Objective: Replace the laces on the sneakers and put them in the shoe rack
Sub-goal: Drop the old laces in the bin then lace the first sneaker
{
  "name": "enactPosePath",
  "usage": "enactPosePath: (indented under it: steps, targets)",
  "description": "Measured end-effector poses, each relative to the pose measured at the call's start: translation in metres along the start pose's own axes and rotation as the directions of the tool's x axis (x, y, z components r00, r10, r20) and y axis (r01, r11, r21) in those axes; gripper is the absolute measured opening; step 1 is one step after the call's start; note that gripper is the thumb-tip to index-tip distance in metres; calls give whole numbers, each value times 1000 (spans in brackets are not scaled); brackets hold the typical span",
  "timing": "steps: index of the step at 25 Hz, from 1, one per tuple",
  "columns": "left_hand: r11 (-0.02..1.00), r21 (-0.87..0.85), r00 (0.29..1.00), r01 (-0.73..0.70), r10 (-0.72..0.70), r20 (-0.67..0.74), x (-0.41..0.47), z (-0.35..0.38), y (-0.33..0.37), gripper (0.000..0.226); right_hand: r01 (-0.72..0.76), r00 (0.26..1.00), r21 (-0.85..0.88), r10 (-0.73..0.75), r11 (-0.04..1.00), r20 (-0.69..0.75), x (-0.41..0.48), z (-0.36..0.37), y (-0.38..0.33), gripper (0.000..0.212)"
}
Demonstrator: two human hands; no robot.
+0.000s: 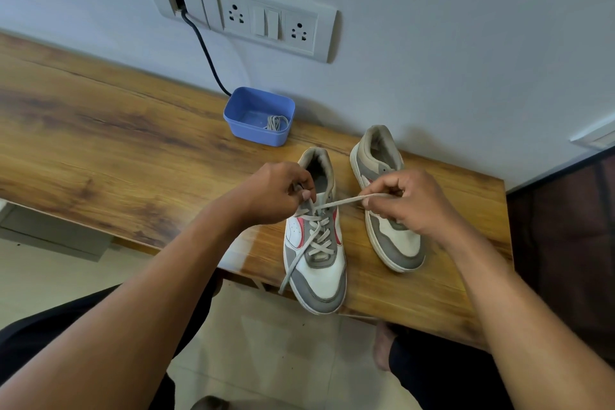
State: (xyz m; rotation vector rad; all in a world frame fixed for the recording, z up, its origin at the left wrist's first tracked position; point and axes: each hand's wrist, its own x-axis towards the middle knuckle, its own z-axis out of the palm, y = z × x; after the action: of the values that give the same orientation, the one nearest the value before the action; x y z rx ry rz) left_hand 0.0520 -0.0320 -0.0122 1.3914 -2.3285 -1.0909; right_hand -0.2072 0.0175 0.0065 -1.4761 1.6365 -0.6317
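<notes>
Two white and grey sneakers stand on the wooden table (100, 130), toes toward me. The left sneaker (317, 263) carries a criss-crossed grey lace (319, 233); one loose end trails down past its left side over the table edge. My left hand (276, 193) pinches the lace at the top eyelets by the collar. My right hand (406, 200) pinches the other lace end and holds it taut to the right, over the right sneaker (396, 236). That sneaker shows no lace where it is visible; my hand hides its middle.
A blue plastic tub (259, 115) with a coiled grey lace inside stands against the wall behind the shoes. A black cable (206, 56) runs from a wall socket panel (269, 22) down behind the tub. My knees and bare feet are below the table edge.
</notes>
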Motion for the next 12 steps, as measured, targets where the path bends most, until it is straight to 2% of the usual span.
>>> enactPosePath:
  steps: [3,6,8,11,12]
  targets:
    - [1000,5,1000,-4,4,11,1,1,1,16,70,989,-53,-62,996,138,-8,25,-8,13]
    - [1000,4,1000,-10,10,15,2,1,1,16,72,997,-38,-71,997,25,-1,12,-5,6]
    - [1000,7,1000,-12,12,6,1,0,-1,16,51,998,-18,-52,999,-29,1,4,-2,9]
    - [999,23,1000,-26,26,9,1,2,0,16,102,990,-84,-93,991,102,-6,24,-7,12]
    - [999,27,1000,-27,26,11,2,2,1,17,120,989,-100,-110,988,103,-6,28,-7,13]
